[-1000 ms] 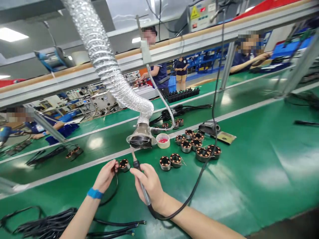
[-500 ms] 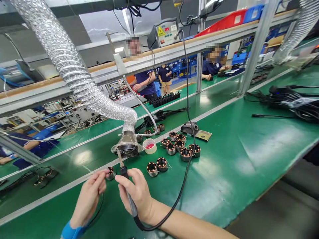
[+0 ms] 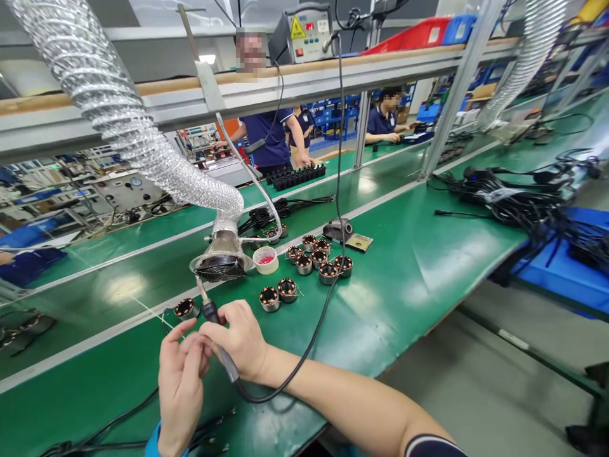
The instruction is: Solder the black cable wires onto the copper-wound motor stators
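My right hand (image 3: 240,339) is closed around a soldering iron (image 3: 223,352), its tip pointing up and away toward the fume extractor hood (image 3: 221,257). My left hand (image 3: 183,374) has its fingers drawn together, touching the right hand's fingertips beside the iron's handle. Whatever lies between the left fingers is too small to make out. A thin pale strand (image 3: 151,312) runs close to the left fingertips. Just beyond them, a motor stator (image 3: 185,309) with copper windings sits on the green mat. Two more stators (image 3: 269,299) stand to the right of the iron.
Behind them are a group of stators (image 3: 328,273), a tape roll (image 3: 265,260) and an iron stand (image 3: 349,233). Black cables (image 3: 504,197) lie at the right, others at lower left. A soldering station (image 3: 304,35) sits on the shelf. People work across the bench.
My left hand has moved away from the stator and in to the right hand. The stator now lies free on the mat. The camera view has shifted to the right.
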Action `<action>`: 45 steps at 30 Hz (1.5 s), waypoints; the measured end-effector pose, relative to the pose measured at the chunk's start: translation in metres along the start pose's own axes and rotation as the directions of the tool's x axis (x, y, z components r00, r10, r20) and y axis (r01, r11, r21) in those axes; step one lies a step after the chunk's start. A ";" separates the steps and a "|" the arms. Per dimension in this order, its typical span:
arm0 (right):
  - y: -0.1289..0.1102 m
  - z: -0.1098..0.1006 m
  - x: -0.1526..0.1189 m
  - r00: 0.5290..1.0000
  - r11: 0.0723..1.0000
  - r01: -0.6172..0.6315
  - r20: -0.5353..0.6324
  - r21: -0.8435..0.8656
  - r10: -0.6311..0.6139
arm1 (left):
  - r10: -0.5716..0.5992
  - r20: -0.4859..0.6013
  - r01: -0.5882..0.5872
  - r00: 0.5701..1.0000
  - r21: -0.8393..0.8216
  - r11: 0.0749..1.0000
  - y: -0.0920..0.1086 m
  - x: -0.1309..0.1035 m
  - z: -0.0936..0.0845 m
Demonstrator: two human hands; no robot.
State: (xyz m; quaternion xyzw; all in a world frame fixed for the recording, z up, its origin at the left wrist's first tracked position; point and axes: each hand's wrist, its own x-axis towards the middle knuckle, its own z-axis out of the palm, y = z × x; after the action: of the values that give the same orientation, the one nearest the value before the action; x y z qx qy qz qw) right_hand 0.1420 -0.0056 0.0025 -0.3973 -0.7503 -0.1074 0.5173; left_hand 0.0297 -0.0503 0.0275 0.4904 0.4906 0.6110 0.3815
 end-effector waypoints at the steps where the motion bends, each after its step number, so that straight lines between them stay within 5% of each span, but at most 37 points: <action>1: 0.001 0.000 0.001 1.000 1.000 0.010 0.010 -0.009 -0.010 | 0.024 0.004 -0.024 1.000 0.004 1.000 -0.001 -0.001 0.000; 6: 0.004 -0.014 0.014 0.989 0.989 0.128 -0.065 -0.072 -0.132 | 0.253 0.000 -0.252 0.967 0.098 0.963 -0.008 0.000 -0.002; 10: 0.011 -0.048 0.035 0.981 0.992 0.100 -0.157 -0.080 -0.111 | 0.578 -0.032 -0.549 0.815 0.273 0.790 -0.011 0.006 -0.006; 13: 0.026 -0.080 0.045 0.962 0.996 0.062 -0.263 -0.068 -0.078 | 0.649 -0.068 -0.582 0.757 0.380 0.719 -0.012 0.014 -0.010; 16: 0.054 -0.105 0.046 0.927 0.997 0.023 -0.373 -0.079 -0.051 | 0.528 -0.128 -0.450 0.839 0.381 0.808 -0.011 0.032 -0.020; 20: 0.096 -0.111 0.039 0.853 0.991 0.010 -0.516 -0.133 -0.077 | 0.182 -0.222 -0.130 0.958 0.230 0.964 -0.008 0.083 -0.049; 25: 0.113 -0.099 0.019 0.863 0.996 -0.003 -0.503 -0.093 -0.044 | -0.023 -0.026 0.031 0.999 0.365 0.930 -0.004 0.165 -0.075; 29: 0.110 -0.096 0.009 0.896 0.999 0.027 -0.443 -0.039 -0.041 | -0.126 0.216 -0.006 0.968 0.523 0.852 -0.012 0.230 -0.060; 35: 0.110 -0.098 0.007 0.917 1.000 0.022 -0.398 0.005 -0.019 | -0.165 0.361 -0.043 0.918 0.504 0.863 -0.036 0.303 -0.014; 41: 0.107 -0.101 0.011 0.944 1.000 0.030 -0.330 0.007 -0.026 | -0.210 0.552 -0.058 0.807 0.428 0.902 -0.053 0.323 0.035; 45: 0.107 -0.101 0.011 0.954 1.000 0.002 -0.300 0.004 0.000 | -0.224 0.634 -0.092 0.740 0.425 0.900 -0.051 0.318 0.048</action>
State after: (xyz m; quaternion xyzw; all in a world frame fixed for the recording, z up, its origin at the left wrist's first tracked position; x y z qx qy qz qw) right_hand 0.2861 0.0124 0.0298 -0.3749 -0.6637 -0.1650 0.6259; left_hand 0.0034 0.2738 0.0517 0.7297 0.4602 0.2561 0.4361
